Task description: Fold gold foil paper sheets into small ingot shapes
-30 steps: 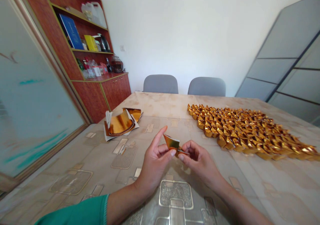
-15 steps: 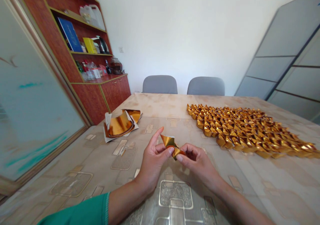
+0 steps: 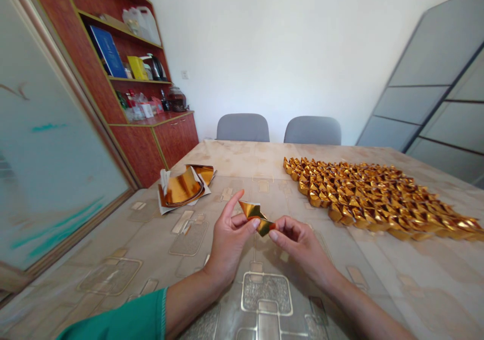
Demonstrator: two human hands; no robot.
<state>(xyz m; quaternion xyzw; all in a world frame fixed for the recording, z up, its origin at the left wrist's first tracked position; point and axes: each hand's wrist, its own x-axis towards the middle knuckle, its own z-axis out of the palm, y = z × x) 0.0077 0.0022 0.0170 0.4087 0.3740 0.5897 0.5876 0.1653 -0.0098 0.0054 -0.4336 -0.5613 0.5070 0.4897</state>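
Dining room, apparently domestic: table (image 3: 234, 156), patterned cover, beneath the left hand (image 3: 228, 239); grey chairs (image 3: 242, 127), two, beyond it; wooden cabinet (image 3: 130, 146), shelved kettle (image 3: 158, 68) and plastic jugs (image 3: 149, 26), far left of it.

Left fingers (image 3: 253, 224) and right fingers (image 3: 276, 236) pinching gold paper (image 3: 265, 227), folded pieces (image 3: 372, 196) beyond
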